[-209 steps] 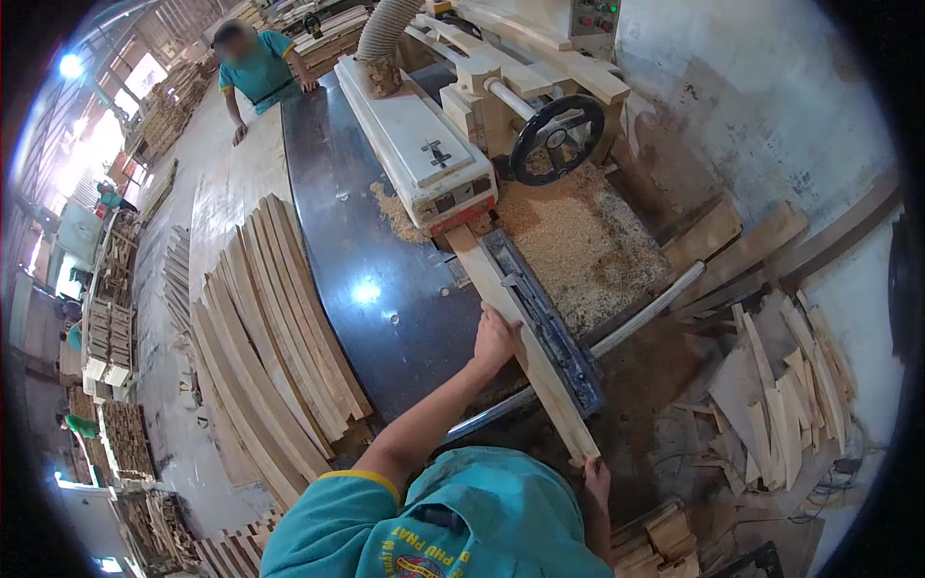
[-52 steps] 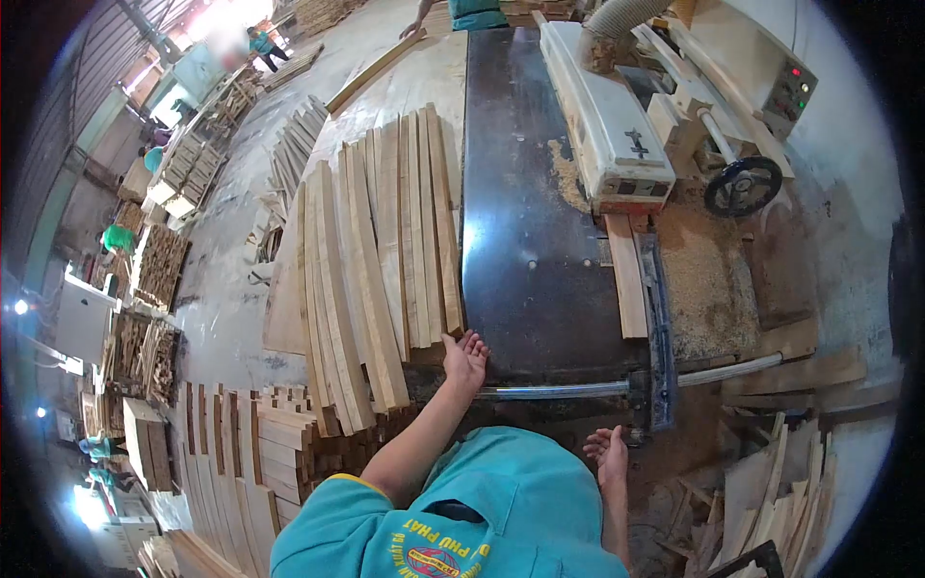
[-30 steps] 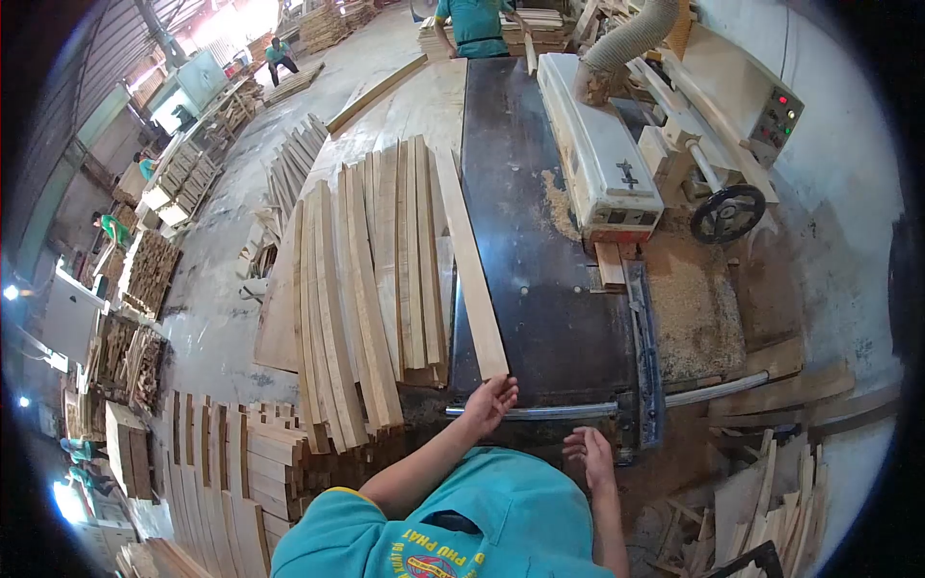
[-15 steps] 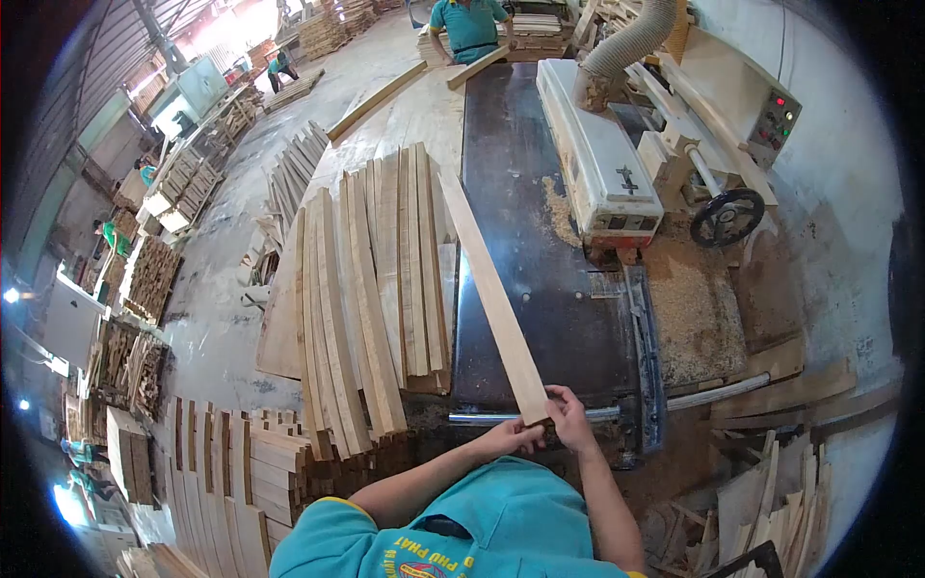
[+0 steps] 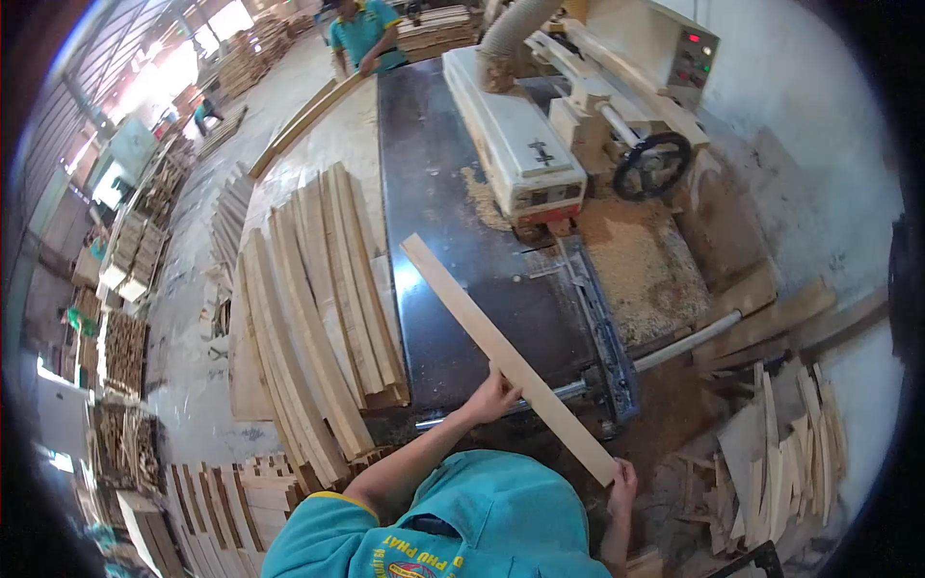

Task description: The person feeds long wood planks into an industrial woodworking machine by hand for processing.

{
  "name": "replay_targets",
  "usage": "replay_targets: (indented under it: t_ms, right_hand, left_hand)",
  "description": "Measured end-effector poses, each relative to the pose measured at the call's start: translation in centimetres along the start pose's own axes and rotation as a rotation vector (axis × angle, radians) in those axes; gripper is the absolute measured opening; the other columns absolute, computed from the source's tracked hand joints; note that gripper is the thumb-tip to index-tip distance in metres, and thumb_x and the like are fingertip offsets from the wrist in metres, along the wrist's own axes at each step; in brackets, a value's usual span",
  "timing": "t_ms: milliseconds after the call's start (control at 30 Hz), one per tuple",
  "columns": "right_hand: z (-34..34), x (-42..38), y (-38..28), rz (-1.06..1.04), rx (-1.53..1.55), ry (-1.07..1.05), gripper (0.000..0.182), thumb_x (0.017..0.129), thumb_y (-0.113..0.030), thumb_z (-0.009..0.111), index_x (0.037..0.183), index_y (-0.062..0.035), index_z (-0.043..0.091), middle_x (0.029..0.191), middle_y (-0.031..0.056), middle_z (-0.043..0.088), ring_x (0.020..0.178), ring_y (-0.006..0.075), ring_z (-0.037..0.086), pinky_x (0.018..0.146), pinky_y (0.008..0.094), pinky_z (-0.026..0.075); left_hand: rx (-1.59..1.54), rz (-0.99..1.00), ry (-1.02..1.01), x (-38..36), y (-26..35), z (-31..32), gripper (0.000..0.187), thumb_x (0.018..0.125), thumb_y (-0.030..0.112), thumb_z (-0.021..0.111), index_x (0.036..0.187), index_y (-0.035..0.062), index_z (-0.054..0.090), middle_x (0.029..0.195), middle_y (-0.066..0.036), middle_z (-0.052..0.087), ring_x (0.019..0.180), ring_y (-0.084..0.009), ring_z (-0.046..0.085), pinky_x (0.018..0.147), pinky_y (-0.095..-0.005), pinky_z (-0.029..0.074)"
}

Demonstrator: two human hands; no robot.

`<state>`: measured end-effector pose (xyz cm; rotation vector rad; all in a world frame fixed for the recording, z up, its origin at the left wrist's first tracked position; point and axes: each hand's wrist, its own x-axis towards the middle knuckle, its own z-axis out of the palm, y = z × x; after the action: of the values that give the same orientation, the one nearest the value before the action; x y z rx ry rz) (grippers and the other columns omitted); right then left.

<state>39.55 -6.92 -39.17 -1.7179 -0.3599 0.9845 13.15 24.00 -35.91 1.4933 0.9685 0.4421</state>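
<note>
Both hands carry a long wood slat [image 5: 501,352] diagonally over the dark machine table [image 5: 434,222], left hand [image 5: 493,395] clasped round its middle, right hand [image 5: 621,479] gripping the near end; next likely needs aligning it with the feed guide [image 5: 593,318].

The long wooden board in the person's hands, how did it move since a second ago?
The long pale wooden board left the stack's edge and now angles across the dark machine table. The left hand grips its middle, the right hand its near end. The stack of wooden slats stayed put.
</note>
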Motion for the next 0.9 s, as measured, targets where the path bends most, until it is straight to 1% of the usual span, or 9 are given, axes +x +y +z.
replay_targets:
  t_ms: [33, 100, 200, 267, 533, 567, 600, 767, 900]
  right_hand:
    - [-1.3, -1.3, 0.8, 0.027, -0.003, 0.085, 0.025, 0.103, -0.019, 0.058, 0.119, -0.0014, 0.063, 0.108, 0.0064, 0.065, 0.100, 0.0156, 0.061, 0.088, 0.0310, 0.049]
    - [-3.6, -3.9, 2.9, 0.060, 0.006, 0.186, 0.027, 0.104, -0.023, 0.056, 0.120, -0.0016, 0.062, 0.108, 0.0076, 0.065, 0.099, 0.0161, 0.061, 0.086, 0.0310, 0.049]
    - [-5.8, -7.0, 5.1, 0.034, 0.071, 0.186, 0.029, 0.105, -0.024, 0.055, 0.123, -0.0019, 0.062, 0.110, 0.0088, 0.064, 0.099, 0.0173, 0.061, 0.084, 0.0334, 0.051]
    - [-6.0, -9.3, 5.3, 0.137, 0.200, 0.273, 0.024, 0.104, -0.016, 0.057, 0.121, -0.0001, 0.061, 0.109, 0.0071, 0.064, 0.100, 0.0175, 0.063, 0.086, 0.0314, 0.052]
    - [-9.0, -10.5, 12.6, 0.048, 0.202, 0.334, 0.025, 0.105, -0.018, 0.054, 0.124, -0.0026, 0.062, 0.111, 0.0071, 0.064, 0.098, 0.0190, 0.063, 0.081, 0.0343, 0.054]
    - [-9.3, -10.4, 13.5, -0.009, 0.160, 0.312, 0.029, 0.106, -0.021, 0.053, 0.127, -0.0037, 0.062, 0.113, 0.0085, 0.064, 0.098, 0.0204, 0.062, 0.079, 0.0352, 0.054]
    - [-9.1, -10.6, 12.8, -0.008, 0.167, 0.321, 0.029, 0.106, -0.021, 0.053, 0.127, -0.0037, 0.062, 0.113, 0.0085, 0.064, 0.098, 0.0204, 0.062, 0.079, 0.0352, 0.054]
    - [-8.1, -10.5, 8.4, 0.163, 0.227, 0.476, 0.029, 0.106, -0.015, 0.050, 0.132, -0.0063, 0.059, 0.122, 0.0077, 0.063, 0.107, 0.0225, 0.064, 0.085, 0.0385, 0.056]
    - [-8.6, -10.3, 7.7, 0.120, 0.284, 0.379, 0.032, 0.106, -0.016, 0.049, 0.136, -0.0080, 0.057, 0.129, 0.0088, 0.061, 0.110, 0.0243, 0.064, 0.085, 0.0409, 0.057]
  left_hand:
    - [0.005, 0.081, -0.116, 0.2, -0.8, 1.3, 0.077, 0.102, 0.017, 0.059, 0.146, -0.0139, 0.004, 0.113, -0.024, 0.064, 0.104, -0.0270, 0.068, 0.087, -0.0385, 0.056]
    - [0.017, 0.084, -0.162, 0.0, -2.5, 4.8, 0.080, 0.102, 0.017, 0.059, 0.147, -0.0125, 0.000, 0.115, -0.023, 0.063, 0.105, -0.0265, 0.067, 0.088, -0.0385, 0.056]
    - [0.036, 0.056, -0.294, -0.7, 1.8, 6.4, 0.091, 0.102, 0.018, 0.060, 0.150, -0.0074, -0.013, 0.117, -0.022, 0.061, 0.108, -0.0254, 0.065, 0.088, -0.0377, 0.056]
    - [-0.047, -0.026, -0.375, -0.5, 2.2, 8.0, 0.103, 0.103, 0.022, 0.060, 0.151, -0.0029, -0.028, 0.123, -0.021, 0.058, 0.113, -0.0247, 0.061, 0.092, -0.0362, 0.054]
    - [-0.059, 0.053, -0.502, 2.5, -0.4, 12.0, 0.096, 0.104, 0.021, 0.059, 0.157, 0.0031, -0.019, 0.126, -0.012, 0.054, 0.107, -0.0220, 0.059, 0.096, -0.0348, 0.051]
    - [-0.115, 0.108, -0.483, 2.8, 0.0, 12.3, 0.096, 0.104, 0.020, 0.060, 0.157, 0.0006, -0.018, 0.117, -0.012, 0.056, 0.100, -0.0199, 0.059, 0.088, -0.0336, 0.052]
    - [-0.171, 0.162, -0.463, 3.0, 0.2, 12.7, 0.096, 0.103, 0.019, 0.061, 0.156, -0.0020, -0.016, 0.108, -0.012, 0.059, 0.094, -0.0178, 0.060, 0.080, -0.0324, 0.053]
    - [-0.106, 0.179, -0.429, 4.1, 0.5, 14.1, 0.093, 0.103, 0.016, 0.060, 0.157, 0.0011, -0.014, 0.109, -0.011, 0.058, 0.093, -0.0181, 0.058, 0.081, -0.0333, 0.051]
    - [0.006, 0.161, -0.381, 4.2, 1.5, 14.8, 0.088, 0.103, 0.017, 0.060, 0.158, 0.0011, -0.007, 0.110, -0.015, 0.058, 0.091, -0.0209, 0.059, 0.078, -0.0376, 0.052]
